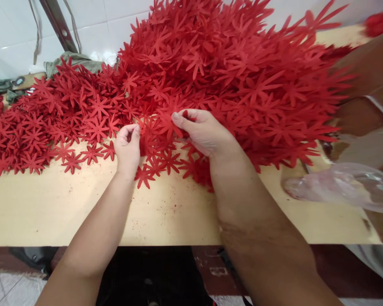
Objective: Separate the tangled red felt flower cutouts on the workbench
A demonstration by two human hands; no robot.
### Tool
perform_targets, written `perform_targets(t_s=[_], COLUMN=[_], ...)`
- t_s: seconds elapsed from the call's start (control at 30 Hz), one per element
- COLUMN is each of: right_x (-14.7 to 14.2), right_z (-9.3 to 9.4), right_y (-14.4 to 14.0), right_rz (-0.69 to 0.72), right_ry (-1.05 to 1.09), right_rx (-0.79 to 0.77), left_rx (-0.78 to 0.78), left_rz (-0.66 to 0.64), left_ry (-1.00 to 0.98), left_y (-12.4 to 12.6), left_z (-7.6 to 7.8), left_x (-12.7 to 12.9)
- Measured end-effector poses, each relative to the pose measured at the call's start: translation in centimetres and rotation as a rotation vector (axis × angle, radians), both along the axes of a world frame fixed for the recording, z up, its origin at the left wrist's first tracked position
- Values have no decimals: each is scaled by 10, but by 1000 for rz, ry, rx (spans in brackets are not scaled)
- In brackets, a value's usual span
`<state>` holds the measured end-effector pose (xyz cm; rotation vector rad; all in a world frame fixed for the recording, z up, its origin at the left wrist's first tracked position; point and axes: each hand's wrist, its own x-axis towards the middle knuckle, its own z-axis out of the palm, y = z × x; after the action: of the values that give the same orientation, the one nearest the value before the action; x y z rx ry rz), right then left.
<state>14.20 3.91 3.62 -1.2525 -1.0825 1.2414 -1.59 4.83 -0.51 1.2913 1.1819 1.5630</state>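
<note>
Head cam looks down on a pale wooden surface (67,212), where the left hand (127,146) pinches the edge of a red star-shaped cutout (147,142) and the right hand (202,131) grips one (166,121) too. Both sit at the foot of a huge red cutout pile (236,72); clear plastic bag (347,187) lies off right.

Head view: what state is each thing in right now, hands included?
Left hand: fingers pinched on a red cutout at the pile's edge.
Right hand: fingers gripping a red flower cutout.
Red cutout pile: heaped high, spilling left.
Plastic bag: lying crumpled on the table.
</note>
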Motion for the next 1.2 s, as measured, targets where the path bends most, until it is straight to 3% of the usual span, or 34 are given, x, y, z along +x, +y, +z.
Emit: perform_targets(t_s=[0.13,0.3,0.53,0.7,0.93,1.2], right_x=[1,-3,-8,-6,6,-3], right_z=[-2,-3,-2,-6,-11,-6], right_y=[3,4,0,2,5,2], right_rz=[-17,41,153,122,15,56], right_ry=[82,35,-52,-17,8,-3], right_rx=[-24,29,16,79,35,75], left_rx=[48,188,-17,-72,-71,-47], left_rz=[-47,-95,-294,-234,-61,-147], left_ry=[54,153,-66,-81,-171,-112], left_y=[3,-4,-8,-9,0,-2], left_z=[-7,-7,0,3,3,0], left_x=[-1,3,9,11,1,6])
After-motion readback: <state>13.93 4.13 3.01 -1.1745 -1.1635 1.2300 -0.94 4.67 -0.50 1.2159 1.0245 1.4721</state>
